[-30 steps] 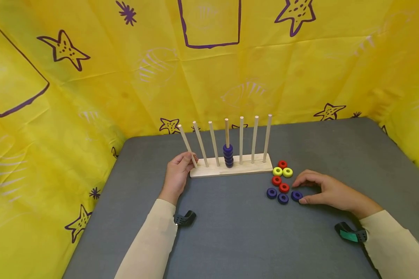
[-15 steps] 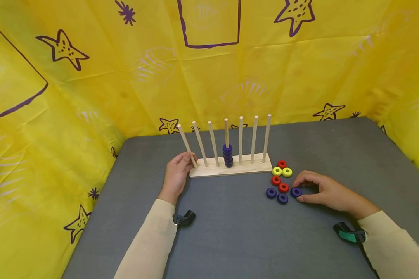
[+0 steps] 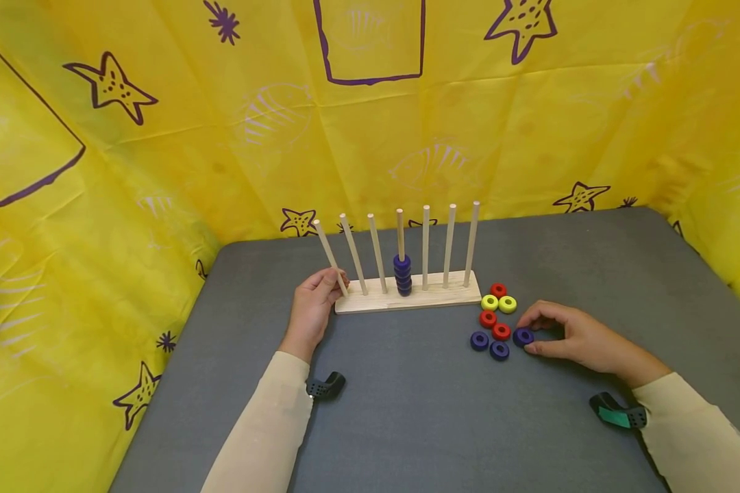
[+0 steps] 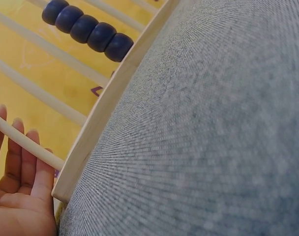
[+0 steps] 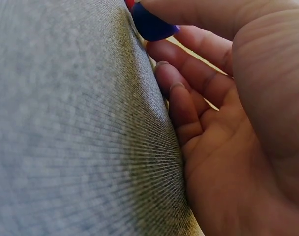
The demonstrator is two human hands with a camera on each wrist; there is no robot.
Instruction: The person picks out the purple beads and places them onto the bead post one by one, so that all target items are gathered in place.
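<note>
A wooden stand (image 3: 376, 301) bears a row of several upright pegs. On its middle peg sits a stack of dark blue rings (image 3: 403, 276), also visible in the left wrist view as blue beads (image 4: 84, 28). My left hand (image 3: 310, 305) holds the leftmost peg (image 3: 328, 252) low down, near the base. In the left wrist view its fingers (image 4: 29, 162) lie behind that peg. My right hand (image 3: 582, 339) pinches a blue ring (image 3: 523, 336) between thumb and fingers, at the table surface. The right wrist view shows this blue ring (image 5: 152, 23) under the thumb.
Left of the right hand lie loose rings: two blue rings (image 3: 489, 346), several red rings such as one red ring (image 3: 501, 331), and two yellow rings (image 3: 498, 303). The grey table (image 3: 395, 411) meets a yellow patterned cloth (image 3: 370, 137) behind and at the sides.
My right hand's blue ring has shifted slightly up and away from me, and now sits between the thumb and fingers. The left hand and the stand stay put.
</note>
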